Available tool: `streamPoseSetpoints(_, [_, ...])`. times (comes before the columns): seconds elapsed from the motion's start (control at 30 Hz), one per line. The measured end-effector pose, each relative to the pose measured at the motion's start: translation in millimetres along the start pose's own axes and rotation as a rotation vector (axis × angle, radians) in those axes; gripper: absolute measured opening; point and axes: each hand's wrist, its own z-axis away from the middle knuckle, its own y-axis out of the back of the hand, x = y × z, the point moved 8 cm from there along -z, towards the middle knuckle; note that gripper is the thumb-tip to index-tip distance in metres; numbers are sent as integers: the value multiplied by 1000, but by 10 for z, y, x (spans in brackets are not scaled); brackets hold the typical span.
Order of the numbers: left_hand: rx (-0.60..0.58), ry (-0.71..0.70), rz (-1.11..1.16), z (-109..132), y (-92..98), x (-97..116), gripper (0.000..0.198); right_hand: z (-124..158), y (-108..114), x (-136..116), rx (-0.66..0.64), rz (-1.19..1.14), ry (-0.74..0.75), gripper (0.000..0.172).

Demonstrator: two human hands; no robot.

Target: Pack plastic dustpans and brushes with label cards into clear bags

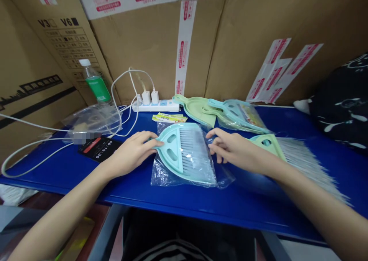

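A light-blue dustpan (168, 167) lies on the table with a light-blue brush (191, 150) nested in it, bristles pointing right. Clear plastic bag (159, 176) film spreads under and around the set; how much of the set is inside it, I cannot tell. My left hand (135, 151) pinches the handle end at the left. At the set's right edge is my right hand (225, 146), fingers bent and apart, close beside the film; whether it touches the film is unclear. My right forearm partly covers a green brush (268, 145) with pale bristles.
Behind lie a green dustpan (198, 107), a bagged blue set (238, 113) and yellow-green packets (169, 118). A white power strip (165, 106) with cables, a bottle (97, 85) and a phone (100, 149) stand left. Cardboard (155, 42) walls the back; dark patterned fabric (342, 100) is right.
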Motion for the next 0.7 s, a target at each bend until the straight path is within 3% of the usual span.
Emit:
streamPoseSetpoints(0.1, [36,9,25,8,41,-6,27,-48,-86,128,-71,-362,-65,40])
streamPoseSetpoints(0.27, [76,-7,54,11,76,18,25,-70,-124,164,-28,-746,-179,56])
streamPoseSetpoints(0.6, [118,-10,99,0,121,52,23,-43,-191,168,-72,-819,-127,49])
streamPoseSetpoints(0.7, [146,-6,76,6,149,43,23,-34,-226,147,-117,-856,-140,54])
